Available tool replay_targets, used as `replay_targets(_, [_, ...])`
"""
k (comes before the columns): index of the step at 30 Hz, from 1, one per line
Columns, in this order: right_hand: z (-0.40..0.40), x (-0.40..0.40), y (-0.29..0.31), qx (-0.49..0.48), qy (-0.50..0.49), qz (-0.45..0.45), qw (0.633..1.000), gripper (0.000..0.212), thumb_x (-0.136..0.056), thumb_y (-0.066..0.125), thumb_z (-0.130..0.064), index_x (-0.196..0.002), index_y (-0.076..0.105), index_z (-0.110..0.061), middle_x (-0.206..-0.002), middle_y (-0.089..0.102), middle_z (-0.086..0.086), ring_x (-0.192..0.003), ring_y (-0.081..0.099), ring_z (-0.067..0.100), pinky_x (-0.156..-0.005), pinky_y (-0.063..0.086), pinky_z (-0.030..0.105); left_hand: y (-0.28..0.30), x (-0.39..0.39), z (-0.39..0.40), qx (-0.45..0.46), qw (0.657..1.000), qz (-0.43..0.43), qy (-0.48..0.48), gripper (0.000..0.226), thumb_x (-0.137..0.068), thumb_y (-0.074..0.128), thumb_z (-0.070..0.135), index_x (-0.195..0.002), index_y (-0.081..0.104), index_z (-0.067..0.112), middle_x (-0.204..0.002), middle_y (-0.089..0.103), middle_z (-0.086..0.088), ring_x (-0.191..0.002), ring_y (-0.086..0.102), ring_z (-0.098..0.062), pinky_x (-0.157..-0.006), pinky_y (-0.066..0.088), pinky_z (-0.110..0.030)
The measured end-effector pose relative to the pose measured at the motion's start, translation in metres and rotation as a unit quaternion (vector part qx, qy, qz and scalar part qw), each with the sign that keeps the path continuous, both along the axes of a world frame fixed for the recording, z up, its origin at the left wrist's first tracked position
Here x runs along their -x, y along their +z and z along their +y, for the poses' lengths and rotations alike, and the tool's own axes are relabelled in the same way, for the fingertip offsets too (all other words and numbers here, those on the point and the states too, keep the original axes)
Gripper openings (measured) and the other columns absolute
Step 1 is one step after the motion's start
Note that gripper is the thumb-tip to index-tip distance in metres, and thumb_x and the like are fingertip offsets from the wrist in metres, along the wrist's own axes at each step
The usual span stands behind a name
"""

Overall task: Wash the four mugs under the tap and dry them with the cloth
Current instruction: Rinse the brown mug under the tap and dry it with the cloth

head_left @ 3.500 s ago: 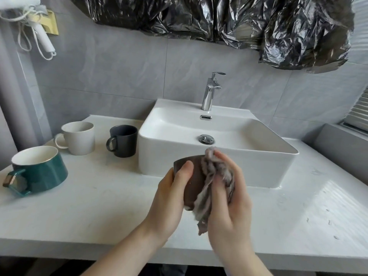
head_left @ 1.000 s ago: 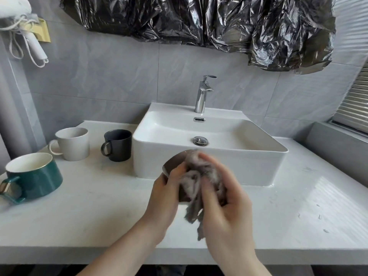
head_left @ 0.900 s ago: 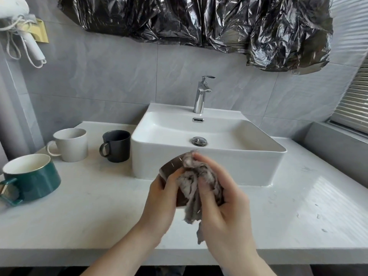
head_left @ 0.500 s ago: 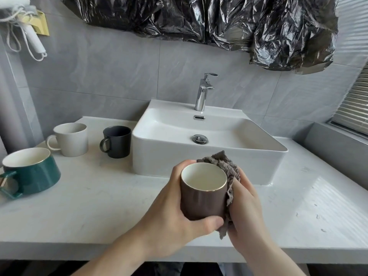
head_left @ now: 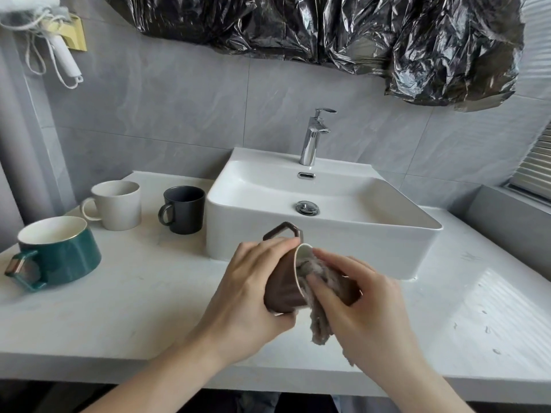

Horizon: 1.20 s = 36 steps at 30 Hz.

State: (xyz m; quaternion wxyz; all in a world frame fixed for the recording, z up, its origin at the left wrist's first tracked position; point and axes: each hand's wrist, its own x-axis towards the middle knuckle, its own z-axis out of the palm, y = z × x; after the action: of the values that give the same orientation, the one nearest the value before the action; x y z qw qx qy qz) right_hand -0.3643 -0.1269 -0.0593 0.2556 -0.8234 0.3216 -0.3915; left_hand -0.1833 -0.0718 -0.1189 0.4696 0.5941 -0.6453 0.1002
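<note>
Hands (head_left: 301, 296) hold unmarked brown mug (head_left: 283, 289) and cloth (head_left: 320, 317).

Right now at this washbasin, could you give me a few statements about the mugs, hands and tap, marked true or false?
1. The left hand holds the brown mug tipped on its side. True.
2. The right hand pushes the cloth into the mug's mouth. True.
3. Water runs from the tap. False: no stream shows.
4. The green mug sits inside the sink. False: it stands on the counter, left of it.
5. The black mug stands upright. True.
</note>
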Motion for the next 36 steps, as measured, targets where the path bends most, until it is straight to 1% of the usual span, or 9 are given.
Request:
replay_targets(3, [0.003, -0.014, 0.014, -0.016, 0.011, 0.069, 0.997, 0.02, -0.092, 0.061, -0.014, -0.077, 0.07, -0.025, -0.05, 0.066, -0.003, -0.047, 0.066, 0.008, -0.051, 0.046, 0.014, 0.001, 0.004, -0.002, 0.022, 0.999, -0.027, -0.011, 0.1, -0.058, 0.087, 0.013, -0.151, 0.052, 0.023, -0.149, 0.054, 0.018, -0.132, 0.049, -0.016, -0.109, 0.046, -0.032])
replay_targets(7, [0.002, -0.023, 0.039, -0.11, 0.062, 0.212, 0.969, 0.027, -0.089, 0.034, 0.0, -0.071, 0.052, -0.008, -0.054, 0.063, 0.012, -0.026, 0.05, 0.009, -0.03, 0.03, 0.015, 0.002, 0.002, -0.003, 0.036, 0.997, -0.062, -0.024, 0.099, -0.058, 0.084, 0.009, -0.15, 0.051, 0.022, -0.15, 0.055, 0.014, -0.135, 0.049, -0.017, -0.11, 0.046, -0.034])
replay_targets(11, [0.001, -0.02, 0.044, -0.102, 0.147, 0.278, 0.944, 0.026, -0.098, 0.031, -0.002, -0.083, 0.052, -0.005, -0.064, 0.064, 0.0, -0.043, 0.06, 0.004, -0.042, 0.039, 0.012, 0.001, -0.006, -0.001, 0.049, 0.995, -0.083, -0.018, 0.097, -0.06, 0.084, 0.008, -0.15, 0.053, 0.021, -0.151, 0.055, 0.013, -0.136, 0.049, -0.017, -0.11, 0.047, -0.036])
replay_targets(14, [0.0, -0.011, 0.045, -0.082, 0.179, 0.291, 0.936, 0.031, -0.103, 0.032, -0.008, -0.075, 0.045, -0.015, -0.045, 0.06, -0.013, -0.065, 0.073, 0.023, -0.063, 0.058, 0.04, 0.002, -0.008, 0.0, 0.053, 0.996, -0.073, -0.011, 0.098, -0.06, 0.087, 0.009, -0.151, 0.053, 0.022, -0.15, 0.055, 0.014, -0.134, 0.051, -0.018, -0.109, 0.048, -0.036])
replay_targets(18, [-0.001, 0.001, 0.048, -0.037, 0.144, 0.283, 0.948, 0.03, -0.102, 0.042, -0.007, -0.073, 0.045, -0.015, -0.062, 0.072, -0.005, -0.043, 0.059, 0.007, -0.044, 0.043, 0.026, 0.002, -0.006, 0.0, 0.054, 0.996, -0.072, 0.005, 0.094, -0.061, 0.087, 0.011, -0.15, 0.056, 0.022, -0.148, 0.056, 0.015, -0.129, 0.051, -0.018, -0.108, 0.047, -0.035])
replay_targets(21, [-0.005, 0.007, 0.039, 0.065, 0.088, 0.28, 0.954, 0.025, -0.101, 0.046, -0.01, -0.088, 0.061, -0.026, -0.062, 0.071, -0.019, -0.074, 0.061, -0.004, -0.056, 0.044, 0.014, 0.001, -0.01, -0.001, 0.055, 0.997, -0.054, 0.031, 0.094, -0.061, 0.087, 0.012, -0.149, 0.057, 0.023, -0.146, 0.057, 0.016, -0.125, 0.051, -0.018, -0.106, 0.048, -0.035])
replay_targets(23, [-0.008, 0.006, 0.032, 0.104, 0.051, 0.237, 0.965, 0.029, -0.1, 0.048, -0.012, -0.096, 0.066, -0.034, -0.058, 0.068, -0.025, -0.078, 0.062, 0.0, -0.066, 0.052, 0.024, 0.002, -0.012, -0.002, 0.062, 0.996, -0.038, 0.046, 0.095, -0.06, 0.088, 0.012, -0.149, 0.057, 0.024, -0.145, 0.057, 0.018, -0.123, 0.051, -0.018, -0.105, 0.048, -0.032])
replay_targets(27, [-0.014, -0.002, 0.026, -0.035, 0.023, 0.07, 0.997, 0.033, -0.101, 0.048, -0.008, -0.09, 0.073, -0.026, -0.048, 0.066, 0.0, -0.032, 0.06, 0.018, -0.034, 0.048, 0.027, 0.002, -0.01, -0.002, 0.064, 0.996, -0.034, 0.052, 0.096, -0.06, 0.089, 0.014, -0.149, 0.056, 0.025, -0.145, 0.057, 0.019, -0.122, 0.051, -0.018, -0.104, 0.047, -0.028])
replay_targets(36, [0.002, -0.03, 0.009, -0.167, 0.104, -0.029, 0.98, 0.028, -0.107, 0.05, -0.029, -0.083, 0.062, -0.021, -0.065, 0.065, 0.027, -0.039, 0.059, 0.037, -0.041, 0.047, 0.043, 0.013, -0.01, 0.003, 0.062, 0.997, -0.019, 0.039, 0.09, -0.063, 0.083, 0.034, -0.149, 0.057, 0.026, -0.144, 0.059, 0.02, -0.121, 0.054, -0.016, -0.103, 0.047, -0.024])
